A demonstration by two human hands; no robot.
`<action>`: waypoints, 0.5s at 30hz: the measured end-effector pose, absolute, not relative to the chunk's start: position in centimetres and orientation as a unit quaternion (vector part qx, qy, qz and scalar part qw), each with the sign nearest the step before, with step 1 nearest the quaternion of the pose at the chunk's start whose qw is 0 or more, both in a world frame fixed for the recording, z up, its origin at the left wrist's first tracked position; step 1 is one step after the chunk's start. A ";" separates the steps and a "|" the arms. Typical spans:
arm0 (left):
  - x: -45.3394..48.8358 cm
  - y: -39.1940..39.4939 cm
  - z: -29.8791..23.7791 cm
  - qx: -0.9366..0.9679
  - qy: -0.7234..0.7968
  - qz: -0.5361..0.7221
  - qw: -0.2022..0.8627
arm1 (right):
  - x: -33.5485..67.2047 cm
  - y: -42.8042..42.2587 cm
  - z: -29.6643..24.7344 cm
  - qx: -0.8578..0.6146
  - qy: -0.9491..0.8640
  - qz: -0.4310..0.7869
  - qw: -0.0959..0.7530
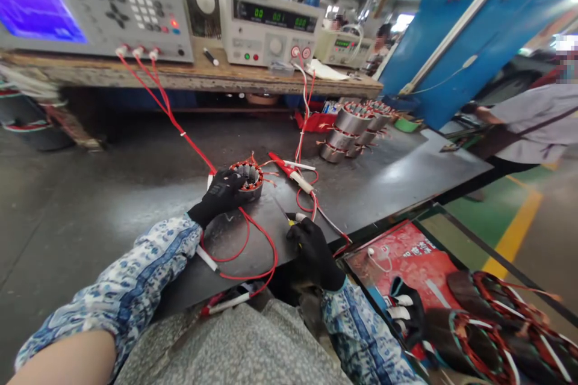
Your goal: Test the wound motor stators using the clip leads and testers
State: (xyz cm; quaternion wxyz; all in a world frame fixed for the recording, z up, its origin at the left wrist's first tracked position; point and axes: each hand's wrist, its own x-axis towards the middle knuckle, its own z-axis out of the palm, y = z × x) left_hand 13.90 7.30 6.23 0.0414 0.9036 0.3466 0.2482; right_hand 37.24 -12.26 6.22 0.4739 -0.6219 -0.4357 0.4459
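Note:
My left hand (pixel 224 191), in a black glove, grips the near left side of a motor stator (pixel 253 187) with orange-red windings, which sits on the dark metal table. Closed in my right hand (pixel 313 249), also gloved in black, is a thin screwdriver-like tool (pixel 285 212) with a bit of yellow at its handle. Its shaft points toward the stator, apart from it; most of the handle is hidden. A red clip lead (pixel 291 174) with a white sleeve lies just right of the stator. Red wires (pixel 264 228) loop between my hands.
Testers (pixel 271 30) with lit displays stand on a wooden shelf (pixel 217 75) behind. Stacked stators (pixel 347 129) occupy the table's back right. At lower right lie larger wound stators (pixel 469 337) and a black-and-white glove (pixel 404 313). Another person (pixel 533 120) stands at right.

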 end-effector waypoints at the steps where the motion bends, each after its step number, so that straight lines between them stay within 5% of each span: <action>1: 14.0 7.3 6.5 0.903 0.345 0.252 0.041 | 37.3 -12.2 6.2 -0.618 -0.436 0.450 0.475; 15: 13.9 7.7 8.2 0.940 0.268 0.203 0.059 | 38.7 -11.6 5.9 -0.593 -0.432 0.491 0.470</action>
